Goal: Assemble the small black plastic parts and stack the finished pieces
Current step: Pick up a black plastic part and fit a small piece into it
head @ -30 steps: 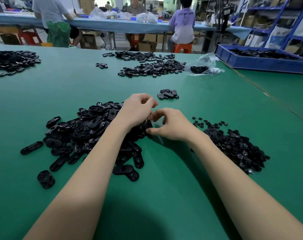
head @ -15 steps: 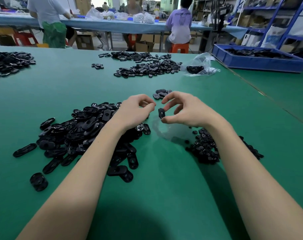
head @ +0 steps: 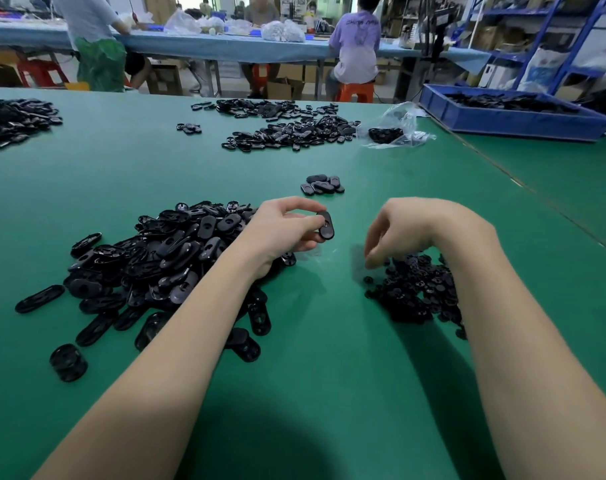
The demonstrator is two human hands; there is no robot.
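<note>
Since half a second ago our right hand (head: 403, 233) has dropped away from the meeting point and now dips, fingers curled downward, onto the near-left edge of the pile of small round parts (head: 415, 292); whether it has pinched one yet we cannot tell, as the fingertips are blurred against the black heap. Our left hand (head: 282, 228) holds the oval housing (head: 326, 224) between thumb and fingers, raised off the green table (head: 329, 375). That housing stands nearly on edge, its long axis running roughly away from us and slightly tilted, its open face turned toward the right hand. So the insert must come up and leftward from the small pile, and the right hand is plainly the nearer one for it. Beyond the housing lies the little group of finished pieces (head: 322, 185), just past our left fingers. To the left spreads the big heap of oval shells (head: 163, 258). We judge the pick of an insert to be the step in hand.
</note>
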